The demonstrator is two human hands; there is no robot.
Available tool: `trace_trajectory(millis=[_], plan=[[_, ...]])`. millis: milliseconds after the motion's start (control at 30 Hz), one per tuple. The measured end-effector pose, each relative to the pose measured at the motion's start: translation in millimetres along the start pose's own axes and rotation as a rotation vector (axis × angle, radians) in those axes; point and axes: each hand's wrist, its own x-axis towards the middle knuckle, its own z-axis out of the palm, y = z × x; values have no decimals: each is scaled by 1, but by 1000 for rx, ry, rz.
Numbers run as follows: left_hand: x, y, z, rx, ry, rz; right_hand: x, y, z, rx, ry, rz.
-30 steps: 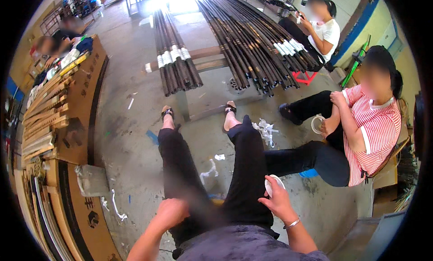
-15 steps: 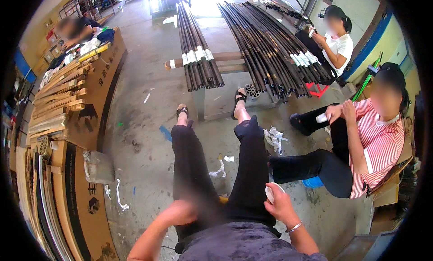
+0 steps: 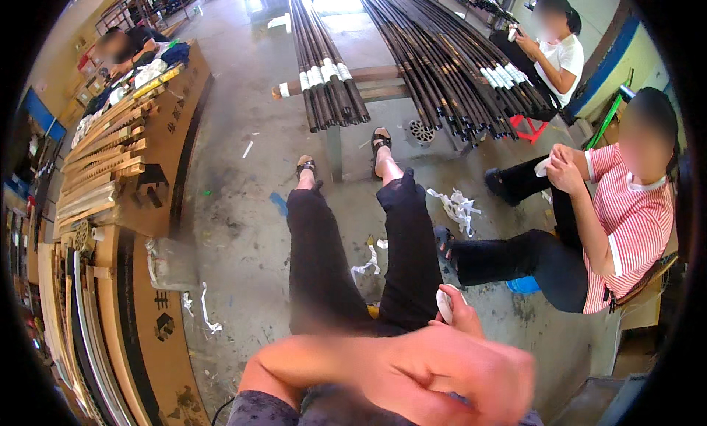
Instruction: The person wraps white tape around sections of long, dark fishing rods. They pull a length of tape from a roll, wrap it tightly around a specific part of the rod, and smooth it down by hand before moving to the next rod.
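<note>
In my right hand [image 3: 465, 317] is a small white roll [image 3: 444, 306], apparently tape, gripped on edge above my right thigh. My left hand [image 3: 456, 374] reaches across my lap, close in front of the camera, and covers the right wrist. Its fingers are curled and partly blurred; whatever they may hold is hidden. Beyond my feet, a bundle of long dark poles [image 3: 324, 72] lies on a wooden crossbar [image 3: 289, 89], with white wraps [image 3: 326, 74] near the close ends. A wider row of dark poles [image 3: 434, 65] lies to its right.
A person in a striped shirt [image 3: 626, 212] sits close on my right, holding a white roll [image 3: 543, 166]. Another person in white [image 3: 561, 65] sits behind. Wood strips [image 3: 110, 146] lie on a large carton [image 3: 173, 131] at left. White scraps [image 3: 458, 207] litter the floor.
My left hand has swung from over my left thigh to the right, across my lap and nearer the camera. The right hand still holds the roll. The view has shifted slightly.
</note>
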Motion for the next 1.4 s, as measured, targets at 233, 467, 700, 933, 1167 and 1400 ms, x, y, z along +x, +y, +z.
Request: trace_trajectory(millis=[233,467,700,933,1167,1400], plan=[[30,-55,33,-148,43,188,-9,15,9,141,25,43],[39,-54,40,-274,64,-119,-13,26,8,178,53,65],[45,-79,50,-270,115,-67,-18,29,0,162,88,43],[46,-90,28,-257,-52,85,-20,30,-4,159,66,66],[41,-62,46,-244,7,-210,-17,18,1,173,47,59],[33,-79,20,-223,-72,32,-20,21,-1,195,55,85]])
